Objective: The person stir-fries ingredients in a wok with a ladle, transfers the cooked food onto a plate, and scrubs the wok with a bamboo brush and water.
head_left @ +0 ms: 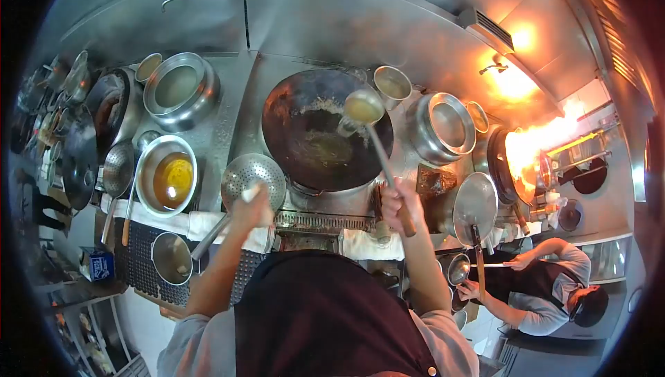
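My right hand [402, 208] is closed around the handle of a ladle [382, 152]. Its bowl, with pale liquid in it, is over the right side of a dark wok [284, 124]. Some oily liquid lies in the wok's bottom. My left hand [253, 209] is closed above the lower edge of a perforated skimmer [242, 171], left of the wok. Something small and white shows at its fingers; I cannot make out what it is. The skimmer's handle runs down to the left, beside my forearm, towards a small pot [172, 259].
A steel bowl of yellow-orange liquid [147, 181] and a large steel pot [208, 103] stand left. Right are another steel pot [424, 143], a strainer [475, 204] and a flaming wok [500, 169]. A co-worker [554, 266] holds a ladle there.
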A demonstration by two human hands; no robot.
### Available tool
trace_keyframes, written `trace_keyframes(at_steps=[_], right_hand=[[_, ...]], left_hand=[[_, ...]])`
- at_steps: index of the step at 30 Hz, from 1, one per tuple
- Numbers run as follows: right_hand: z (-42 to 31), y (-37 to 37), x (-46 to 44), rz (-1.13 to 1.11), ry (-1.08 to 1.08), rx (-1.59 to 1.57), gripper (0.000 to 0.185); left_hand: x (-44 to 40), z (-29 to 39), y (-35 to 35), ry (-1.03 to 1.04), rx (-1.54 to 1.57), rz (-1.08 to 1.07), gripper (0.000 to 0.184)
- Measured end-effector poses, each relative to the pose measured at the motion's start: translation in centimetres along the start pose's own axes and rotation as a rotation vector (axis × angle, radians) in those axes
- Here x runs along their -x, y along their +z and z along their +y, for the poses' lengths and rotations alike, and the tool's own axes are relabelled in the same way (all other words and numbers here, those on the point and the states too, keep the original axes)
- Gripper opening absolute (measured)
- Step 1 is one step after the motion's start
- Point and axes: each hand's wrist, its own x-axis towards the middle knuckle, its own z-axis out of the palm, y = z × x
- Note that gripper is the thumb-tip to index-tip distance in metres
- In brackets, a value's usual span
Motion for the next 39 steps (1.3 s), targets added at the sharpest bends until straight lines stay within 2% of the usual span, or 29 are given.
trace_keyframes(at_steps=[2, 3, 4, 5, 6, 8, 9, 10, 12, 13, 14, 15, 16, 17, 18, 20, 21, 23, 24, 26, 28, 30, 31, 32, 33, 34, 36, 37, 39], right_hand=[[3.0, -2.5, 0.4, -0.014, 0.071, -0.067, 0.027], [3.8, -3.5, 1.4, -0.165, 0.176, -0.035, 0.029], [5.3, -3.2, 2.6, -0.069, 0.106, -0.068, 0.029], [6.8, -6.1, 3.3, -0.122, 0.126, -0.205, 0.032], [7.2, -5.3, 3.8, -0.128, 0.143, -0.192, 0.032], [7.2, -2.6, 4.6, -0.131, -0.023, -0.076, 0.04], [6.4, -2.0, 2.2, -0.282, -0.037, 0.0, 0.052], [5.4, -1.3, -1.1, -0.22, -0.125, 0.206, 0.053], [3.0, 0.9, -10.5, -0.087, -0.31, 0.611, 0.052], [0.5, 1.1, -15.6, -0.015, -0.164, 0.71, 0.052], [0.2, 3.1, -20.3, 0.2, -0.437, 0.882, 0.048], [-1.6, 8.7, -20.6, 0.087, -0.513, 1.199, 0.053], [-2.5, 9.2, -23.7, 0.072, -0.511, 1.225, 0.057], [-3.0, 9.0, -25.7, 0.063, -0.518, 1.251, 0.061], [-2.5, 8.2, -26.2, 0.087, -0.521, 1.233, 0.061], [-1.2, 6.6, -26.2, 0.15, -0.686, 1.08, 0.059], [-1.6, 5.4, -24.4, 0.212, -0.713, 1.062, 0.059], [-2.4, 3.7, -20.1, 0.237, -0.571, 0.936, 0.063], [-3.9, 1.9, -18.9, 0.277, -0.586, 0.925, 0.063], [-7.8, -2.3, -16.6, 0.341, -0.644, 0.912, 0.063], [-11.1, -6.6, -15.7, 0.541, -0.79, 1.104, 0.063], [-15.6, -19.5, -17.8, 0.873, -0.891, 1.35, 0.069], [-16.5, -18.9, -16.6, 0.882, -0.9, 1.334, 0.069], [-17.4, -17.4, -14.5, 1.074, -0.779, 1.415, 0.066], [-18.2, -16.6, -13.2, 1.263, -0.643, 1.486, 0.064], [-18.9, -17.9, -13.3, 1.269, -0.649, 1.469, 0.064], [-20.8, -25.1, -15.7, 1.375, -0.618, 1.563, 0.053], [-22.8, -32.4, -18.7, 1.144, -0.717, 1.257, 0.023], [-23.0, -26.0, -14.5, 0.574, -0.635, 0.502, 0.017]], left_hand=[[-1.2, -5.7, -4.6, 0.352, -0.578, 0.361, 0.075], [-0.9, -7.4, -7.5, 0.342, -0.65, 0.319, 0.075], [-0.1, -8.5, -10.5, 0.327, -0.722, 0.281, 0.075], [0.6, -9.5, -13.0, 0.17, -0.734, 0.18, 0.075], [1.4, -10.0, -14.7, 0.011, -0.739, 0.075, 0.075], [3.1, -10.0, -16.2, -0.121, -0.684, 0.007, 0.073], [3.6, -10.1, -16.7, -0.235, -0.646, -0.071, 0.071], [3.8, -10.5, -17.0, -0.249, -0.642, -0.061, 0.071], [4.3, -11.2, -17.4, -0.13, -0.496, -0.269, 0.066], [5.0, -10.3, -16.9, -0.105, -0.501, -0.296, 0.053], [6.1, -9.7, -16.1, -0.125, -0.506, -0.288, 0.053], [7.1, -8.8, -15.4, -0.113, -0.369, -0.328, 0.047], [7.6, -8.4, -15.1, -0.098, -0.235, -0.372, 0.041], [5.8, -14.6, -14.7, -0.188, -0.161, -0.42, 0.033], [7.3, -15.4, -14.2, -0.189, -0.185, -0.434, 0.033], [9.4, -14.2, -11.6, -0.441, 0.581, -0.456, 0.04], [10.7, -12.3, -10.1, -0.442, 0.534, -0.504, 0.04], [13.3, -8.3, -7.3, -0.296, 1.107, -0.45, 0.035], [13.0, -8.0, -6.5, -0.311, 1.082, -0.483, 0.035], [13.1, -7.9, -5.0, -0.263, 0.668, -0.02, 0.036], [14.0, -4.0, -5.6, -0.197, 0.52, -0.002, 0.035], [13.0, -2.5, -6.7, 0.036, 0.327, 0.074, 0.035], [13.2, 0.7, -7.2, 0.024, 0.25, 0.117, 0.034], [12.3, 0.9, -7.9, 0.051, 0.193, 0.16, 0.034], [11.8, 2.7, -8.3, 0.088, 0.161, 0.095, 0.04], [11.6, 4.7, -8.8, 0.124, 0.128, 0.031, 0.046], [11.5, 10.1, -6.6, 0.198, 0.098, 0.092, 0.049], [10.9, 11.3, -5.8, 0.161, 0.173, 0.089, 0.045], [8.3, 9.9, -5.3, 0.132, 0.217, 0.041, 0.043]])
